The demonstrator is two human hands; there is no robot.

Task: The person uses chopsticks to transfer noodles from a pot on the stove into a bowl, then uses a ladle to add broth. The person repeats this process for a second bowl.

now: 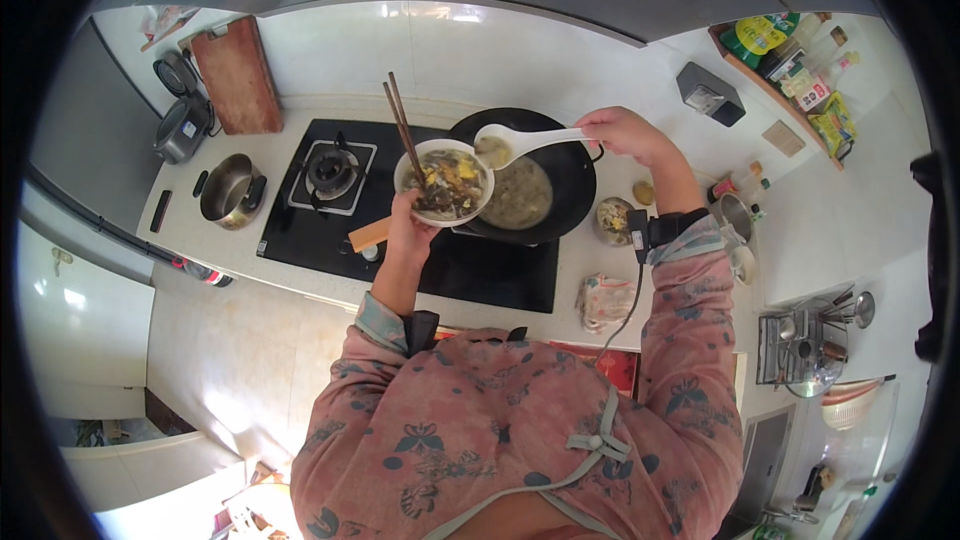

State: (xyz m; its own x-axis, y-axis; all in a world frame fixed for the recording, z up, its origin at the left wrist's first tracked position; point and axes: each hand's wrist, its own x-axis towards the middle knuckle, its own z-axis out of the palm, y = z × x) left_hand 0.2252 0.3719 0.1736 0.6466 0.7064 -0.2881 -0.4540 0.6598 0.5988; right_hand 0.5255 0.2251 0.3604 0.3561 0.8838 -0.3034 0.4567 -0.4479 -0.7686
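My left hand [408,228] grips a white bowl [484,208] by its near side and holds it up over the hob, beside the wok. Dark and yellow pieces of food in broth [450,182] fill the bowl, and a pair of wooden chopsticks [402,125] leans out over its far left rim. In my right hand [620,132] is the handle of a white ladle [545,139]. The ladle's head, with some broth in it, meets the bowl's right rim. Below both sits a black wok [575,180] with cloudy soup [522,195]; the bowl hides part of it.
A free burner [332,170] is left of the wok, with a steel pot [232,190] farther left. A wooden handle [370,234] sticks out under the bowl. Right of the hob are a small food bowl [613,220] and a folded cloth [606,302]. A cutting board [236,75] leans on the wall.
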